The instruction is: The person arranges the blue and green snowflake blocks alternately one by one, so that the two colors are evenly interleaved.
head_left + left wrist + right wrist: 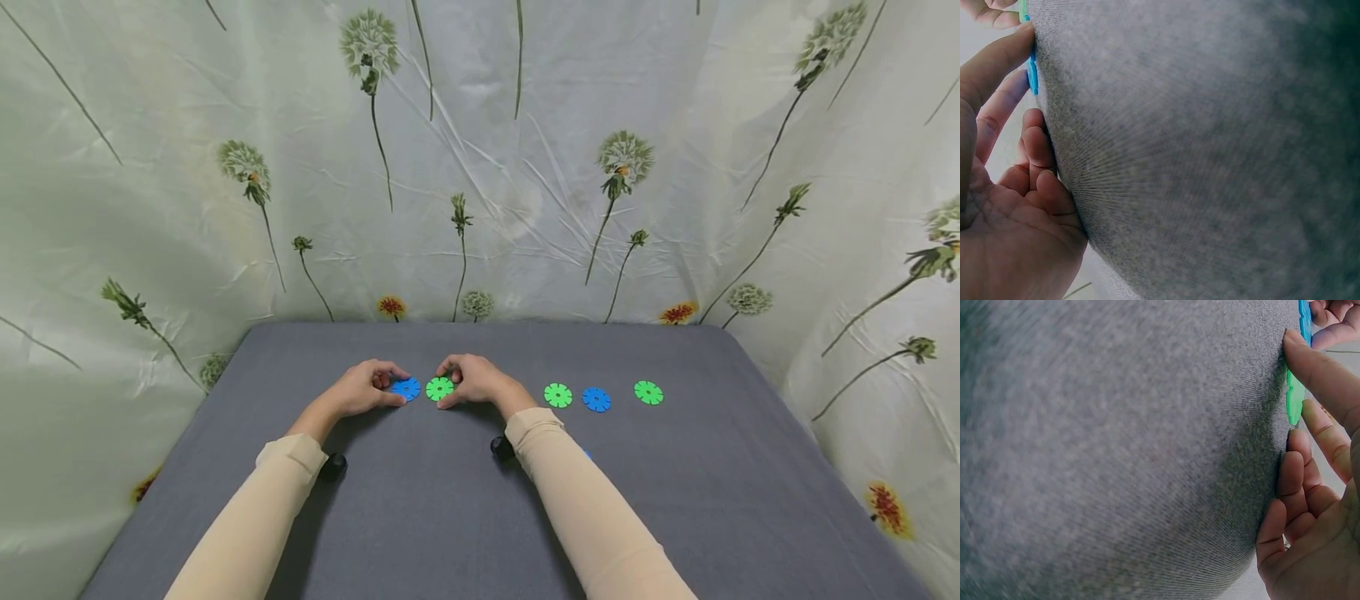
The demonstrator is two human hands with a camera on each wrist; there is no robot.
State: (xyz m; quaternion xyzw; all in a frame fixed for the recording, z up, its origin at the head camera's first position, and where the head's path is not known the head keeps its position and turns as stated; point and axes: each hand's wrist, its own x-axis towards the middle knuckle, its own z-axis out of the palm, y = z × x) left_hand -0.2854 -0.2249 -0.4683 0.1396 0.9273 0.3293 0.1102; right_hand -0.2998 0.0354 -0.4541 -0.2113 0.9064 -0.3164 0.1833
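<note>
From my head, my left hand (pixel 363 390) pinches a blue, notched, round plastic-looking disc (pixel 407 389) by its rim, while my right hand (pixel 482 385) pinches a bright green, notched, round plastic-looking disc (pixel 439 389) just beside it, both low at the grey cloth-covered table (pixel 420 508). I judge them light, stiff, slightly slick and hardly fragile, best held by opposite edges. At my left wrist, the blue disc shows thin between thumb and finger; at my right wrist, likewise the green. I can read no brand, label or writing.
</note>
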